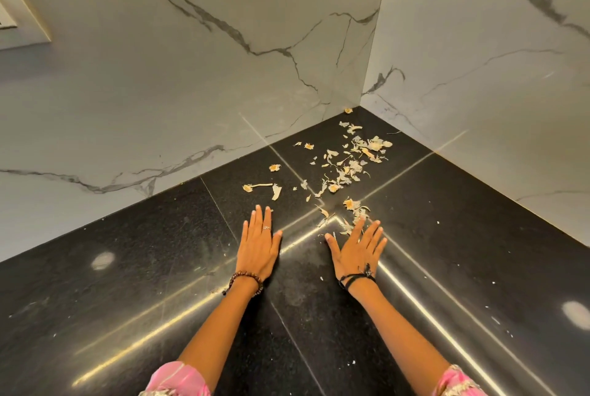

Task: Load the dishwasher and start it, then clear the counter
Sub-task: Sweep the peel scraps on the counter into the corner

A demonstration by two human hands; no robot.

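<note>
Both my hands lie flat, palms down, on a black granite counter (143,284) in a corner. My left hand (258,244) has straight fingers and holds nothing. My right hand (357,250) is spread flat too, its fingertips touching the near edge of a scatter of dry pale peels and skins (348,165). The scraps spread from my right fingertips back toward the corner. A few loose pieces (261,187) lie just beyond my left fingertips.
White marble-look walls (191,76) close the counter on the left and right, meeting at the corner (362,105). Small white crumbs (447,229) dot the counter to the right. A pale frame edge (19,21) shows at the upper left.
</note>
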